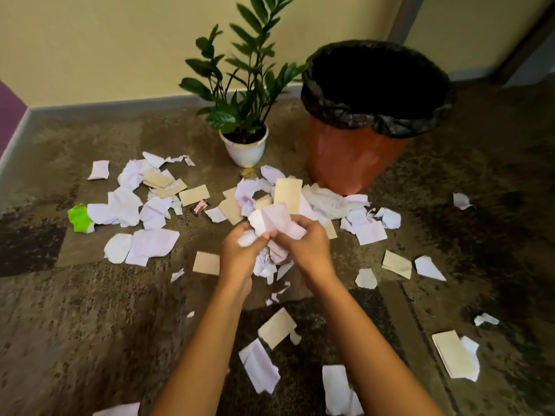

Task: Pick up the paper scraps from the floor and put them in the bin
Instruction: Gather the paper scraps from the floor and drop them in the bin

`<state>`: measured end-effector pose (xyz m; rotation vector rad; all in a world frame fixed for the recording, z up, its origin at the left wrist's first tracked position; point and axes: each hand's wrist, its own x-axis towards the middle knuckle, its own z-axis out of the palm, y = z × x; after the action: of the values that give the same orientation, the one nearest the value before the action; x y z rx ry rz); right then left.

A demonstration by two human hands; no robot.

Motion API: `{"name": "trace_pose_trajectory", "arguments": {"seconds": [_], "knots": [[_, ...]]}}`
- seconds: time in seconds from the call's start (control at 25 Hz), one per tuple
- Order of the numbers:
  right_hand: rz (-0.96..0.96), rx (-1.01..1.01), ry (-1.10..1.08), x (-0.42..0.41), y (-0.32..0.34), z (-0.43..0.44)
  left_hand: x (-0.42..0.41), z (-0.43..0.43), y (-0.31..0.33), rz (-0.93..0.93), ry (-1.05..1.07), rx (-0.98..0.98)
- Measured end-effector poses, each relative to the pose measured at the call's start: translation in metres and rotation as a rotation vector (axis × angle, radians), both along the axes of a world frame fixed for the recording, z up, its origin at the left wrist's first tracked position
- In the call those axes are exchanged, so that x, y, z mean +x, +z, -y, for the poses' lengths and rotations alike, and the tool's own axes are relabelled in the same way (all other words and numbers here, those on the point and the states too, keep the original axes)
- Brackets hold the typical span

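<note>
Two bare hands meet above the carpet, the left hand (pixel 240 250) and the right hand (pixel 303 244) both closed around one crumpled bundle of white paper (pixel 273 223), fingers curled into it from either side, so each grip is shut on that bundle. Beneath and all around them, paper scraps (pixel 150 205) lie scattered over the brown patterned floor (pixel 90 325): white torn sheets, tan card pieces, one bright green bit (pixel 79 218). Beyond the hands stands the orange bin (pixel 354 157), lined with a black bag (pixel 375 115), upright and near the wall. Just beside it, to its left, sits a potted plant (pixel 240 94) in a white pot.
</note>
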<state>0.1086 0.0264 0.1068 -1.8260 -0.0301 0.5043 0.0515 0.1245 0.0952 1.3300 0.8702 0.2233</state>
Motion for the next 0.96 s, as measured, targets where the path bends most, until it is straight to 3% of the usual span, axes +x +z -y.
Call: {"name": "trace_pose_trajectory", "arguments": {"seconds": [0.08,0.28,0.36,0.52,0.64,0.8,0.88,0.96], "knots": [[0.08,0.059,-0.052,0.027,0.029,0.006,0.032,-0.001,0.032,0.056,-0.064,0.065],[0.176,0.421,-0.126,0.1,0.108,0.017,0.121,0.004,0.117,0.24,-0.181,0.247],[0.119,0.532,-0.208,0.135,0.134,0.018,0.164,0.007,0.145,0.282,-0.224,0.073],[-0.218,0.673,-0.307,0.206,0.17,0.02,0.227,0.012,0.186,0.255,-0.209,-0.463],[-0.241,0.625,-0.305,0.236,0.175,0.026,0.248,0.011,0.195,0.285,-0.309,-0.627],[-0.201,0.519,-0.343,0.245,0.175,0.035,0.247,0.012,0.197,0.293,-0.323,-0.498],[0.018,0.339,-0.38,0.234,0.165,0.04,0.235,0.01,0.188,0.347,-0.264,-0.321],[0.415,0.019,-0.343,0.213,0.139,0.051,0.211,0.008,0.166,0.425,-0.168,-0.191]]}}
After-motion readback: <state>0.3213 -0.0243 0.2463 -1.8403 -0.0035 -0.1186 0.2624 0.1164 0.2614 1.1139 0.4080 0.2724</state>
